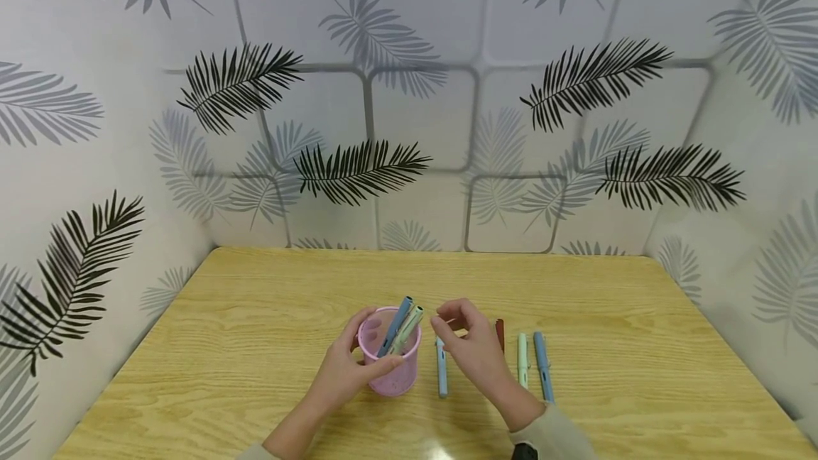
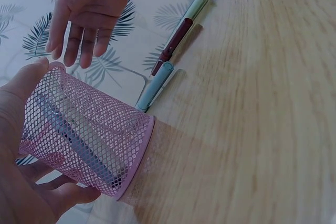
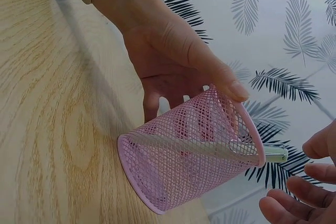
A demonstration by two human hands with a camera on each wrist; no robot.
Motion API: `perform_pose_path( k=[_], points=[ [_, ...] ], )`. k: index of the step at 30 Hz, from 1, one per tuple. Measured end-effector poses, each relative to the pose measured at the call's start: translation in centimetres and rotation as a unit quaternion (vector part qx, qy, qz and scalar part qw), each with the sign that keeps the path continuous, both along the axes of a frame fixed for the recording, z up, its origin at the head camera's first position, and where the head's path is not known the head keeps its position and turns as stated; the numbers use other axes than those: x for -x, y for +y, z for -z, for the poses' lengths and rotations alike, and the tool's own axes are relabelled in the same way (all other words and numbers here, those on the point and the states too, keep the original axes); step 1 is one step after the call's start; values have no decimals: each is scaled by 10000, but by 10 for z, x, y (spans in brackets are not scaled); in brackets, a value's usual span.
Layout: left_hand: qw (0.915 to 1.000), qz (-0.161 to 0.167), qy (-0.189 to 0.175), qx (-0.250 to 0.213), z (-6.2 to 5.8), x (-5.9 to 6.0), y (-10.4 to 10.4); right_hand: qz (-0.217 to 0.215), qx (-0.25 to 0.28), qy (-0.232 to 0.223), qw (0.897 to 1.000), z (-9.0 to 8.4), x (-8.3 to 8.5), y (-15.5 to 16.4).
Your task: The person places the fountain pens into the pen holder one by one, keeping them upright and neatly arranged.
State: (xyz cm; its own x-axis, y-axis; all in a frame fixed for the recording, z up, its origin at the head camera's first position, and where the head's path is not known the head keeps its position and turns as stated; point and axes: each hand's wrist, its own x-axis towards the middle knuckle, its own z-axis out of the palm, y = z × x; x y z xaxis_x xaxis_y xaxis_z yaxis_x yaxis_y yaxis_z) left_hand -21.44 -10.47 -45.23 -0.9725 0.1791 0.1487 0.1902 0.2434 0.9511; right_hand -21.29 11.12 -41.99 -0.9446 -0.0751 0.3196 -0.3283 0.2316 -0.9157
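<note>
A pink mesh pen cup [image 1: 391, 364] stands on the wooden table [image 1: 255, 346], gripped round its side by my left hand [image 1: 345, 369]. A blue pen [image 1: 396, 324] and a pale green pen [image 1: 409, 326] lean inside it. Just right of the rim hovers my right hand [image 1: 469, 348], its fingers relaxed and holding nothing. Under and beside that hand lie a light blue pen [image 1: 441, 369], a dark red pen [image 1: 500, 333], a mint pen [image 1: 522, 359] and a blue pen [image 1: 543, 368]. The left wrist view shows the cup [image 2: 84, 135] with the right hand [image 2: 86, 14] above it.
Leaf-patterned walls [image 1: 409, 126] close off the table at the back and on both sides. Bare wood lies to the left of the cup and right of the pens. The table's right corner [image 1: 645, 261] meets the wall.
</note>
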Motion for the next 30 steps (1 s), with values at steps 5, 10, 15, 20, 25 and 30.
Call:
perform_pose_path(
  k=[5,10,15,20,25,30],
  points=[
    [10000,-10,-65,-33,0,1,0,75,-118,-111,9998,-1,0,4],
    [9999,-14,-76,-78,0,1,0,138,-105,-103,9998,-1,-1,9],
    [10000,-26,-14,-28,0,-1,0,156,-63,-80,9998,-1,-3,14],
    [10000,-37,32,35,0,-1,0,199,-17,-118,9997,0,-3,20],
    [10000,-33,9,73,0,0,0,319,-13,-106,9994,2,-3,27],
    [9999,-27,12,99,0,0,0,390,174,-161,9990,3,-4,35]
  ],
)
